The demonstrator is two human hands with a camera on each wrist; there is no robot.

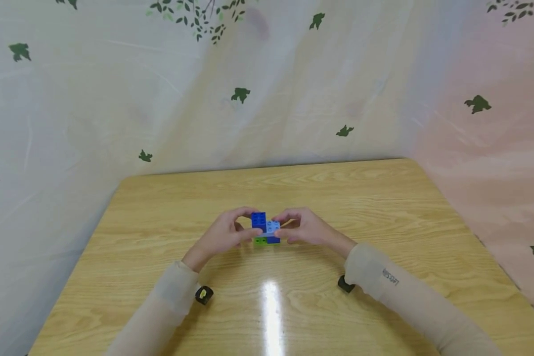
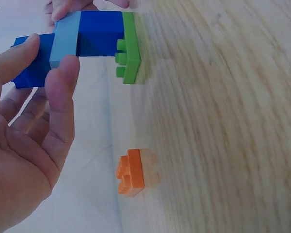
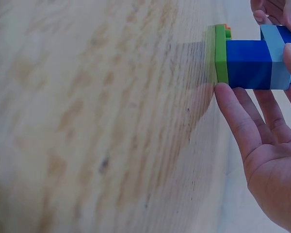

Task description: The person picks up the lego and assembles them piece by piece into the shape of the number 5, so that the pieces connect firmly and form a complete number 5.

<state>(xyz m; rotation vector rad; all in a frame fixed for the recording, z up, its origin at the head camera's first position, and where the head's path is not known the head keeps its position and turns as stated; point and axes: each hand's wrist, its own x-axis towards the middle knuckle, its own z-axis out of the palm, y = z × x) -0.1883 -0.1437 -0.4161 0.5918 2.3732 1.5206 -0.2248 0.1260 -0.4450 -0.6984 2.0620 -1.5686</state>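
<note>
A small stack of toy building blocks stands on the table between both hands. At its bottom is a flat green block (image 1: 260,241), its studs bare on the left side. A dark blue block (image 2: 101,33) sits on the green one, topped by a flat light blue block (image 1: 272,227). On the left end of the light blue block is another dark blue block (image 1: 258,218). My left hand (image 1: 224,232) grips this upper block between thumb and fingers. From the other side, my right hand (image 1: 309,227) holds the stack around the light blue block.
An orange block (image 2: 131,171) lies on the wooden table (image 1: 160,198), left of the stack, and is hidden in the head view. Behind the table hangs a pale curtain (image 1: 285,74) with green leaf prints. A small black device (image 1: 203,295) is at the left wrist.
</note>
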